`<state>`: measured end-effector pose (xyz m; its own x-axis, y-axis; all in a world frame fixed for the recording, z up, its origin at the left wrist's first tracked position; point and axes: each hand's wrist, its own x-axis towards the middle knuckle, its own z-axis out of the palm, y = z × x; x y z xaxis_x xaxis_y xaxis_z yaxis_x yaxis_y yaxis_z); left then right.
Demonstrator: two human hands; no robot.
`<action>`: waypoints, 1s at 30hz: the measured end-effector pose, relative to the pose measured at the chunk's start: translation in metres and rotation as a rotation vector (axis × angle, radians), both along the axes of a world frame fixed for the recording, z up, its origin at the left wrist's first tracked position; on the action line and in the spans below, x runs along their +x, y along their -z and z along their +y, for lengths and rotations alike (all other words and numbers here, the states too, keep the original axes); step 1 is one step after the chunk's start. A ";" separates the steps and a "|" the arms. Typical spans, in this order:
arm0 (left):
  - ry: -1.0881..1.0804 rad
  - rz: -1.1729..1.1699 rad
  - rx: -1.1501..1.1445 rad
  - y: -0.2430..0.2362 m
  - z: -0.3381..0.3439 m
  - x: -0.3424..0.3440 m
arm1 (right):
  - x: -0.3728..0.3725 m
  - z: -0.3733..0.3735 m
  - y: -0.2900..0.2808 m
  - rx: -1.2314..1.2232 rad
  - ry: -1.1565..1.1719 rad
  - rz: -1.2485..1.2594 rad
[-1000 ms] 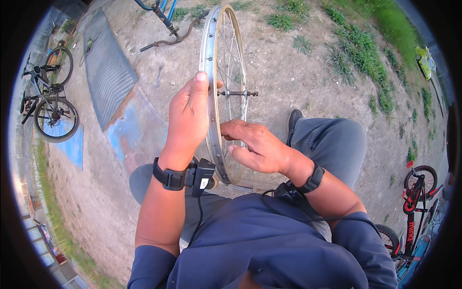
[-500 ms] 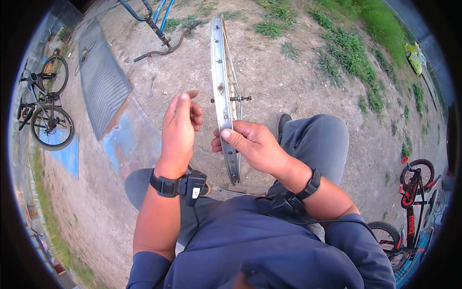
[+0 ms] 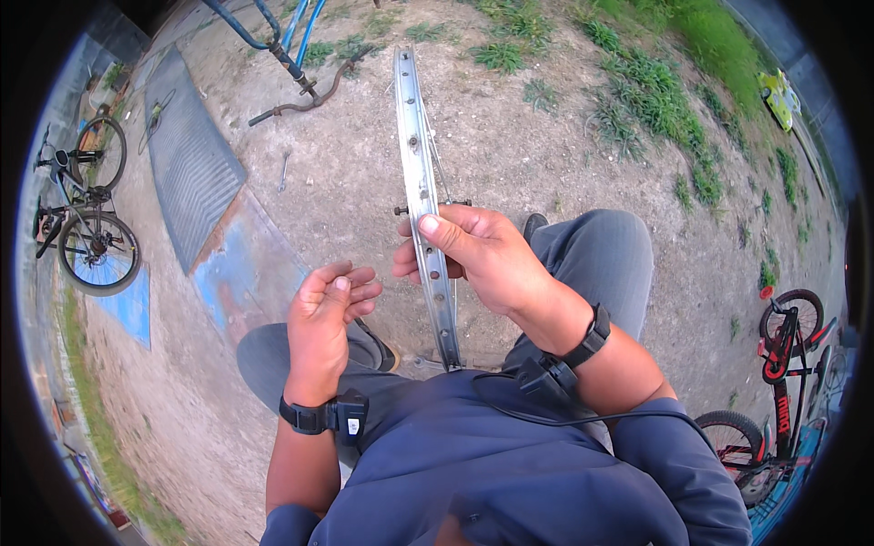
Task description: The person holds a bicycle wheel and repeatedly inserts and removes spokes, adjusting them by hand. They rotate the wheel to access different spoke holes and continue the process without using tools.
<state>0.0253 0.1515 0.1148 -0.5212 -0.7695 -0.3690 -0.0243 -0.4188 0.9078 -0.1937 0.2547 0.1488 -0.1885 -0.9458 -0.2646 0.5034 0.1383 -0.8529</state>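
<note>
The bare wheel rim (image 3: 423, 209) stands edge-on between the person's knees, its long line running from about 12 o'clock, far out over the dirt, down to 6 o'clock near the lap. The right hand (image 3: 482, 255) is the one on it: fingers wrapped round the rim at mid-height, thumb laid flat on the inner face with its row of spoke holes, the axle (image 3: 432, 206) poking out just above the knuckles. The left hand (image 3: 323, 314) is off the rim, at roughly 8 o'clock from that grip and near but not touching, palm turned up and fingers loosely curled around nothing. From the gripping hand, most of the rim reaches away toward 12 o'clock; a shorter stretch drops toward the lap.
</note>
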 end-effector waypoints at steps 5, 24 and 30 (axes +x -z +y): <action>0.165 0.009 -0.231 -0.024 0.003 -0.004 | 0.000 -0.006 -0.001 -0.003 0.013 -0.003; 0.279 -0.216 -1.202 -0.074 0.005 -0.043 | 0.006 -0.023 0.011 -0.013 0.010 0.032; 0.231 -0.282 -1.392 -0.067 0.004 -0.049 | 0.012 -0.027 0.018 -0.015 0.010 0.025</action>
